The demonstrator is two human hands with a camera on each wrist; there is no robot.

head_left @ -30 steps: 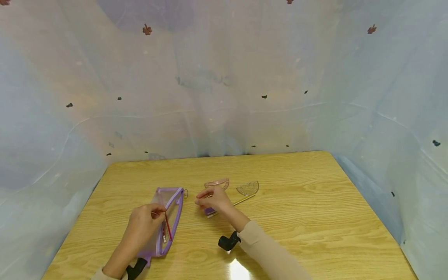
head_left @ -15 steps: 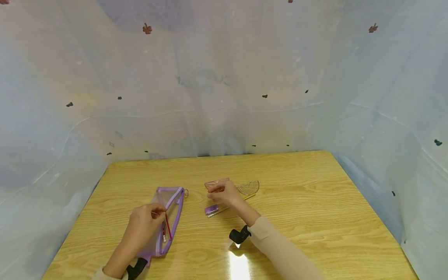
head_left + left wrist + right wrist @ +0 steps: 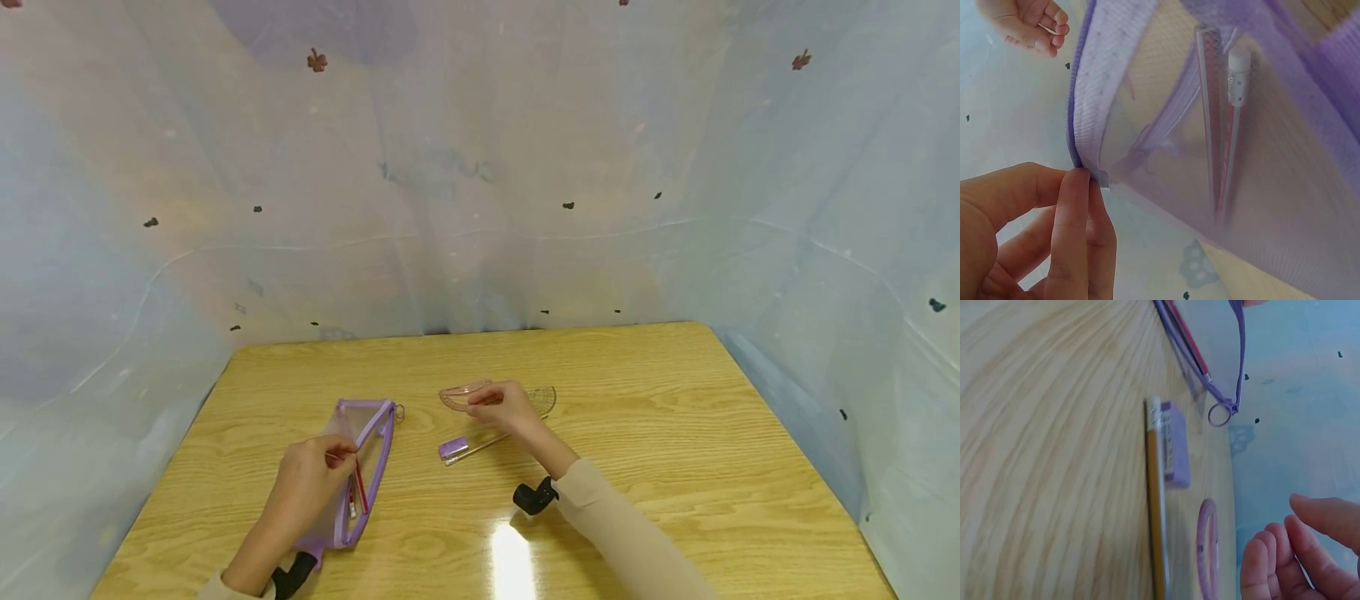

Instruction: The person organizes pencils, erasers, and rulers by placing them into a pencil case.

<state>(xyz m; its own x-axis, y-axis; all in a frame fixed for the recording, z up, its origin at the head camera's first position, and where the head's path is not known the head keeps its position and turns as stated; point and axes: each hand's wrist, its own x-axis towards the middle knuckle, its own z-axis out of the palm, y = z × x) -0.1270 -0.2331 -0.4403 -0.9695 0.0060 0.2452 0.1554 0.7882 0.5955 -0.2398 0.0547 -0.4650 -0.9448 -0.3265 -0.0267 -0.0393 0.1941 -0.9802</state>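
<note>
My left hand (image 3: 315, 471) pinches the zipper edge of a purple mesh pencil case (image 3: 1116, 69), holding its mouth apart. Inside it lie a red-and-white pencil with a white eraser tip (image 3: 1239, 69) and a slim reddish stick-like piece (image 3: 1210, 112). My right hand (image 3: 506, 408) hovers over the table with relaxed fingers and nothing between them. Close to it lie a pink protractor (image 3: 454, 398) and a clear grey protractor (image 3: 546, 400), partly hidden by the hand. A yellow pencil (image 3: 1156, 512) rests beside a purple block like an eraser (image 3: 1177, 447), below the right hand.
The wooden table (image 3: 675, 450) extends to the right of the items. A pale patterned sheet (image 3: 480, 167) hangs behind and along both sides. A metal ring (image 3: 399, 412) hangs from the case's far corner. Dark wrist mounts (image 3: 534, 497) sit under the sleeves.
My right hand has moved right and slightly away from me, from near the case to over the protractors, uncovering the purple block. The left hand has kept its hold on the case.
</note>
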